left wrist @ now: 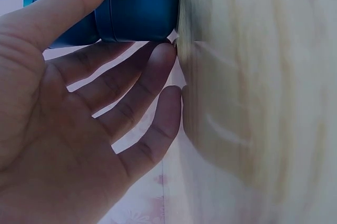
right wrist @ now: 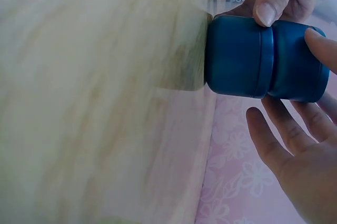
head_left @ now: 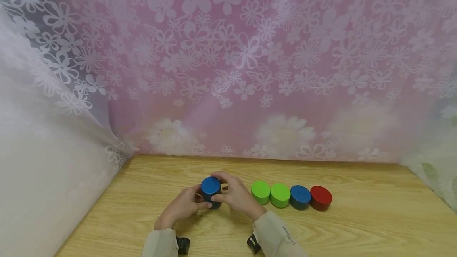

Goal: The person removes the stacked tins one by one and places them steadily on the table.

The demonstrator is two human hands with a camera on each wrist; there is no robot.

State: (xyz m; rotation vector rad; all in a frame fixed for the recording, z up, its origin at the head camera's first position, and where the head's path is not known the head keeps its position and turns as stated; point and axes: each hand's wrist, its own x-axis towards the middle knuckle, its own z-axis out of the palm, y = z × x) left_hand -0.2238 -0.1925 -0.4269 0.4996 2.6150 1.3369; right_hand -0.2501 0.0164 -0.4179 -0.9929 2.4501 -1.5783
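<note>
Two short blue tins are stacked one on the other. The lower tin (right wrist: 234, 56) rests on the wooden table, and the upper tin (right wrist: 297, 61) sits squarely on top of it. My left hand (head_left: 182, 206) holds the lower tin, its thumb near the seam between the two and its fingers around the far side, low by the tabletop. From the right, my right hand (head_left: 237, 193) grips the upper tin between thumb and fingers. In the left wrist view, the left fingertips (left wrist: 163, 58) are right at the table surface.
To the right of the stack, a row of similar tins stands on the table (head_left: 143, 209): two green tins (head_left: 260, 192), a blue tin (head_left: 300, 197) and a red tin (head_left: 321, 198). A pink flowered cloth (head_left: 250, 90) hangs behind the table, with pale cloth at the sides.
</note>
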